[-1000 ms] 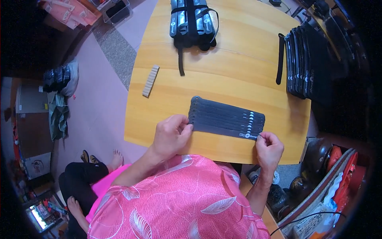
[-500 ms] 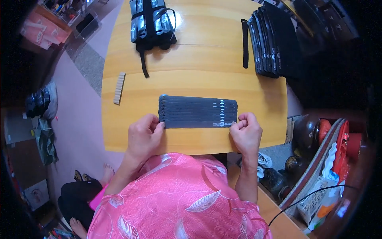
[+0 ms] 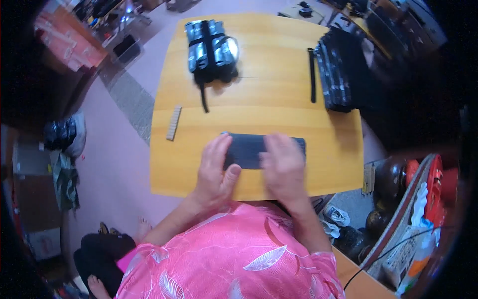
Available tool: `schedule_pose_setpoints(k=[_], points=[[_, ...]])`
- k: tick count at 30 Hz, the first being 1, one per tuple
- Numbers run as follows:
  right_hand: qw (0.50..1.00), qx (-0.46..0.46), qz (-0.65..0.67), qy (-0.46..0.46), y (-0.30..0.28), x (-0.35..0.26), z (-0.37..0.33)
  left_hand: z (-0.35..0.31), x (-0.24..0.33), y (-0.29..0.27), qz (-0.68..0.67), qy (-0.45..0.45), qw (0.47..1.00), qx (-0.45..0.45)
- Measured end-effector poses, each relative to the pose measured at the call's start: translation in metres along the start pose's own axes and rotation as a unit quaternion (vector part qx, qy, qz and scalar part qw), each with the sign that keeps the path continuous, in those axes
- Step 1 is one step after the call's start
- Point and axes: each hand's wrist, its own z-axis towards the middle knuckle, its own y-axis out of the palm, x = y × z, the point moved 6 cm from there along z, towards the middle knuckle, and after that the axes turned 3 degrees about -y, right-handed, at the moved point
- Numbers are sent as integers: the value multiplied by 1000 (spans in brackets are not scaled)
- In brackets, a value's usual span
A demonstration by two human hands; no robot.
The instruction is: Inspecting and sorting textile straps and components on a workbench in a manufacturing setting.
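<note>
A fanned stack of dark, flat rectangular pieces (image 3: pixel 246 152) lies on the table close to its front edge. My left hand (image 3: pixel 215 169) rests over the left end of the stack, its fingers stretched out side by side and the thumb apart. Toward the right end, my right hand (image 3: pixel 285 167) is over the stack with fingers stretched out, smeared by motion. Both hands look open, and they cover part of the stack. The print at its right end is mostly hidden.
The wooden table (image 3: pixel 239 104) bears a strapped silver-and-black bundle (image 3: pixel 209 52) at the far left. A thin brown ribbed strip (image 3: pixel 174 122) lies at left. At the far right stand several black flat pieces (image 3: pixel 338 74) beside a black strap (image 3: pixel 312 74). A person's foot (image 3: pixel 96 286) shows at lower left.
My hands have left the stack's lower corners and moved inward over its top, fingers straightened from a pinch. The view has shifted, so the table sits lower and further right.
</note>
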Motion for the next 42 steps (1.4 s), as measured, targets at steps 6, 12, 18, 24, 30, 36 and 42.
schedule_pose_setpoints(k=[6,12,18,24,30,36,42], points=[[990,-130,-30,-44,65,7,-8,6,-19,46,123,39,985,-113],[981,-152,-90,78,20,64,-28,7,0,47,274,57,948,-151],[982,-158,-50,92,17,70,-20,11,-3,42,231,45,963,-132],[990,-6,-105,89,7,112,70,7,-9,32,139,51,987,-63],[965,-17,-188,182,38,174,106,6,-8,30,116,81,989,-37],[978,-14,-169,122,52,154,118,8,-11,28,104,69,992,-33],[977,34,-72,198,55,201,129,7,-15,25,76,69,994,-27]])
